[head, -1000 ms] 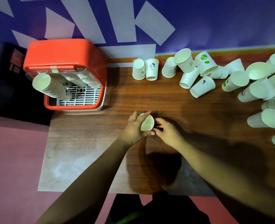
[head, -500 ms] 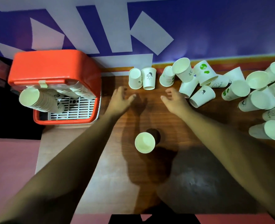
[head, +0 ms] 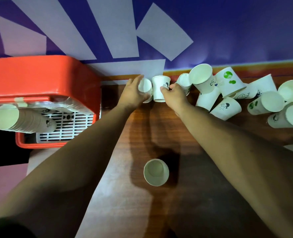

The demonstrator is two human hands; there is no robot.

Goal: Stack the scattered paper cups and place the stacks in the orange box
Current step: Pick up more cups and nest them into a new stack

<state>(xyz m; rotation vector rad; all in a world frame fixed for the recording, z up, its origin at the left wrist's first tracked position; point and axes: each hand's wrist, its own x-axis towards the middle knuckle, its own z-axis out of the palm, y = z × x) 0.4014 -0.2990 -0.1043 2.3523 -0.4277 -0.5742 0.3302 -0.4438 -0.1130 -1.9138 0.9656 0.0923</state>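
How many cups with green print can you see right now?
2. A green-dotted cup sits at the back of the cup pile; a green-streaked cup lies on its side right of it. Others may be hidden or cropped.

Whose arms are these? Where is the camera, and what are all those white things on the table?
Those are a person's own arms. There is just one picture, taken by a camera worn on the head, so you look down as that person does. The white things are paper cups, most of them in a heap on the right, many on their sides. The left hand grips a plain cup at the far edge of the table, and the right hand pinches the printed cup beside it. A lone cup stands upright nearer to the person. On the left is an orange box with stacks of cups leaning in it. The job: stack the cups and box them.
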